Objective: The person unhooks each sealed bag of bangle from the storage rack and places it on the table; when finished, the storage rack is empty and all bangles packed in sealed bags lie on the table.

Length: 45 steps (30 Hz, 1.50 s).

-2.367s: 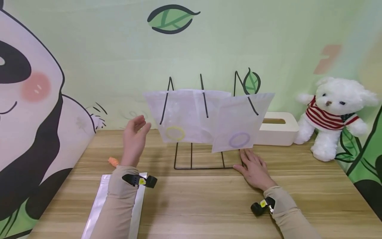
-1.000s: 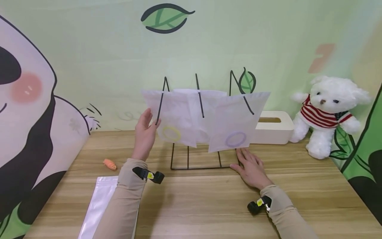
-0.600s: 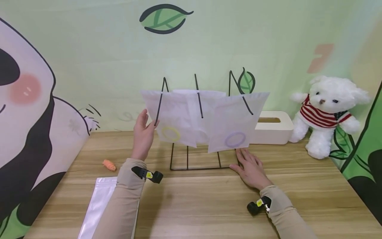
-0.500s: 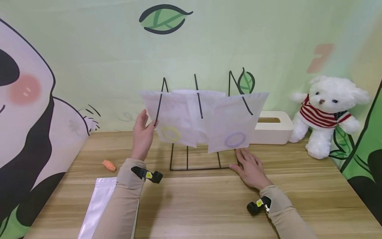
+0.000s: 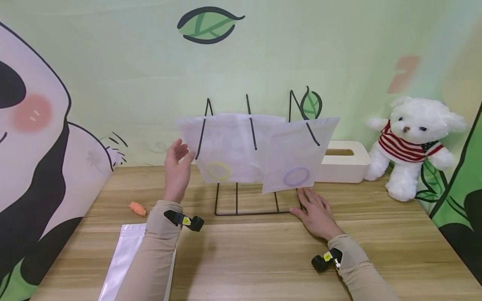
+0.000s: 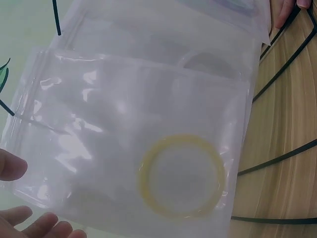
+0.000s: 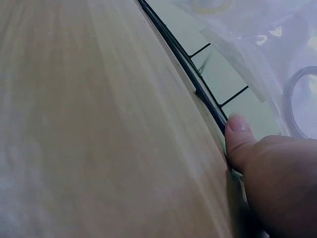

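Three translucent zip bags hang from the prongs of a black wire rack (image 5: 256, 213). The left bag (image 5: 229, 138) holds a yellow ring (image 6: 145, 178); the right bag (image 5: 297, 150) has a purple ring at its bottom. Partly covered by both, the middle bag (image 5: 263, 125) shows a pale ring in the left wrist view. My left hand (image 5: 176, 171) is beside the left bag's left edge, its fingers loosely bent and holding nothing. My right hand (image 5: 319, 214) rests with straight fingers on the front right corner of the rack's base, thumb against the bar.
A silvery flat pouch (image 5: 122, 255) lies on the table, partly under my left forearm. Near it is a small orange carrot-shaped piece (image 5: 137, 208). A white tissue box (image 5: 346, 170) stands behind the rack at right, beside a white teddy bear (image 5: 412, 144).
My left hand came rightward to the left bag, whose lower part swung out, then drew back slightly left. The bag has swung back to hang flatter. The right hand stayed on the rack base.
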Motion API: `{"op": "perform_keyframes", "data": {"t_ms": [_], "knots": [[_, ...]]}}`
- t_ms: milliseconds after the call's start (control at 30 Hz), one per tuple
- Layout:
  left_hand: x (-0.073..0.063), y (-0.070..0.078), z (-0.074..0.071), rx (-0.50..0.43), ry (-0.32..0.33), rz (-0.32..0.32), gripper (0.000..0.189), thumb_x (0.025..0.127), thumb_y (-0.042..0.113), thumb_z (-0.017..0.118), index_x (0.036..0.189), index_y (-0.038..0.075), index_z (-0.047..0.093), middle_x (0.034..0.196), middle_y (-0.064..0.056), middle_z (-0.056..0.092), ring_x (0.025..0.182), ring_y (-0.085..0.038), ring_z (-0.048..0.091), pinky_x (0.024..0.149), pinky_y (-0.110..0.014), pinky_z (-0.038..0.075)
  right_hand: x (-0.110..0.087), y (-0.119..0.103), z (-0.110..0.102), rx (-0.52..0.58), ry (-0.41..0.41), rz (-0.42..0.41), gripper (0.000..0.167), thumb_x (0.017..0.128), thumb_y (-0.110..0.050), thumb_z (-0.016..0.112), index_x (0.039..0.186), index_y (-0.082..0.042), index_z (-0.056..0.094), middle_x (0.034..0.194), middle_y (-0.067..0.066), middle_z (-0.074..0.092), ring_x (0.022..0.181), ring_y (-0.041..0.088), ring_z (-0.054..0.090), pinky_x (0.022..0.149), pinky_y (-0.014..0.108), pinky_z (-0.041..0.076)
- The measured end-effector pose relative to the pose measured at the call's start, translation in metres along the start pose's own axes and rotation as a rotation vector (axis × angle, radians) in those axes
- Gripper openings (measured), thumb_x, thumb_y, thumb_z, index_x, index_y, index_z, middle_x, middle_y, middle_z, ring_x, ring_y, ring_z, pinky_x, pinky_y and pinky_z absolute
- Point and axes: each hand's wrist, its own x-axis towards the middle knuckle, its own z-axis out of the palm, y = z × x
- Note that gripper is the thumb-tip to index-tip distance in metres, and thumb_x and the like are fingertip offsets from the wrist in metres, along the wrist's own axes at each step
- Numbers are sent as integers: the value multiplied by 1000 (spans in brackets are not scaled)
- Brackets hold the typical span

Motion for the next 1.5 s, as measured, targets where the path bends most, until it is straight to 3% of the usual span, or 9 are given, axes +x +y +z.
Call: {"op": "perform_keyframes", "data": {"t_ms": [333,667,1167,1500], "knots": [[0,0,-4,-30,66,-4,45,97,15,58,138,5,44,117,-8,48,110,-19,45,91,-30,40,0,-1,1,-5,-4,-1,72,100,-45,48,152,-1,25,156,24,20,144,39,16,110,61,12],[1,1,-6,-58,138,59,38,96,26,63,121,-1,53,100,-1,49,95,-14,47,81,-24,40,0,-3,-2,-13,-7,2,71,100,-42,50,152,-1,25,156,24,21,144,39,16,110,62,13],[-4,9,-6,-150,116,169,29,94,30,64,107,4,61,99,-5,59,91,-16,58,75,-24,53,0,-1,-1,-30,9,-3,69,100,-42,50,150,1,29,154,26,25,143,41,19,109,63,15],[-8,14,-2,-157,77,235,35,95,27,63,109,-5,63,100,-9,65,87,-17,62,76,-28,55,1,1,0,-22,5,1,69,100,-42,49,149,2,30,155,26,24,143,42,17,109,63,14]]}}
